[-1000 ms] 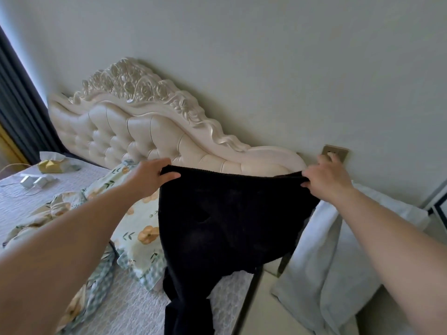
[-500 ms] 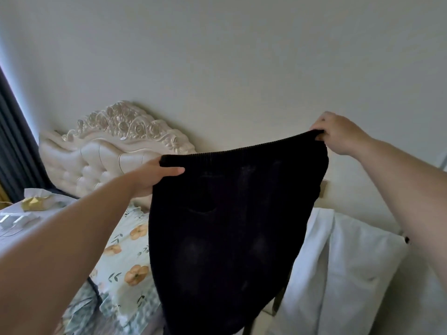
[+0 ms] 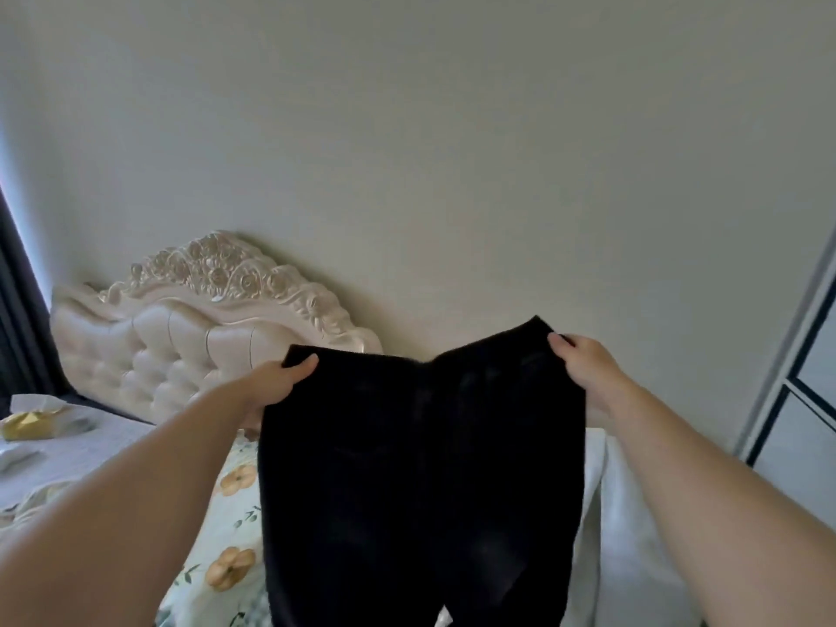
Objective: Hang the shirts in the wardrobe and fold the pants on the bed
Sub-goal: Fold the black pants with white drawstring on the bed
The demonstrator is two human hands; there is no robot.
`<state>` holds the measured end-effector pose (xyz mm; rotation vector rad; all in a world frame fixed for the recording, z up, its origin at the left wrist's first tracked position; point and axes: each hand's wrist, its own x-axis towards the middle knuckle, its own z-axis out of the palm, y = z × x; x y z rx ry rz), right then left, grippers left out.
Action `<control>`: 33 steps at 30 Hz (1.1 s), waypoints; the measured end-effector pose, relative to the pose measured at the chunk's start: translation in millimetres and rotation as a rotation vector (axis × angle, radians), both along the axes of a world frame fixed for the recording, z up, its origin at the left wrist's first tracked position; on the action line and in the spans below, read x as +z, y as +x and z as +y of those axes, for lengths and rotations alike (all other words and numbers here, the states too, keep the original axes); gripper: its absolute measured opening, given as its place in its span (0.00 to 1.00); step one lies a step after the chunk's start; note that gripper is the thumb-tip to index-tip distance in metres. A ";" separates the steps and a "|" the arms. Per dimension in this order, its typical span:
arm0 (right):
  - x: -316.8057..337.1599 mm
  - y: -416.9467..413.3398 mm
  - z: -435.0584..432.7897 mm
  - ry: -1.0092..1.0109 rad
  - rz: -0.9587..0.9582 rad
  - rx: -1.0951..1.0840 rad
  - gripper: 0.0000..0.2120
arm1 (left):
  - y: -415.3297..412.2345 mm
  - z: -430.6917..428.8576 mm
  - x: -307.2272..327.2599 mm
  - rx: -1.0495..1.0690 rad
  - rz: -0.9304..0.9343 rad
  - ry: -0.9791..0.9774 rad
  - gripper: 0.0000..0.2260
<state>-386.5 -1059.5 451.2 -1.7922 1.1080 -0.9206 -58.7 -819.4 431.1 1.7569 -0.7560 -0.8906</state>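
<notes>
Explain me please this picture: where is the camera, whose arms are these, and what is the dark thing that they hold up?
There is no machine here. A person wears one wide camera on the head, looking forward and down, so the two bare arms coming in from below are that person's own. The left hand and the right hand each grip one top corner of a pair of black pants, which hangs in the air between them, legs down. Behind it stands a cream padded headboard against the wall. On the bed lie a flowered blanket and, far left, a yellow tissue box. Some white cloth lies to the right of the pants; what it is I cannot tell.
</notes>
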 end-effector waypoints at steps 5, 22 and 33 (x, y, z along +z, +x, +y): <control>79.1 -6.6 -13.3 0.030 -0.518 0.056 0.11 | 15.5 5.4 67.6 -0.127 0.199 -0.307 0.24; 111.5 -19.7 -11.4 0.169 -0.296 0.409 0.27 | 27.0 20.5 103.3 -0.054 0.182 -0.300 0.23; 95.4 -2.4 -33.1 0.037 -0.087 -0.204 0.22 | 0.8 -17.0 88.4 0.189 0.195 -0.157 0.13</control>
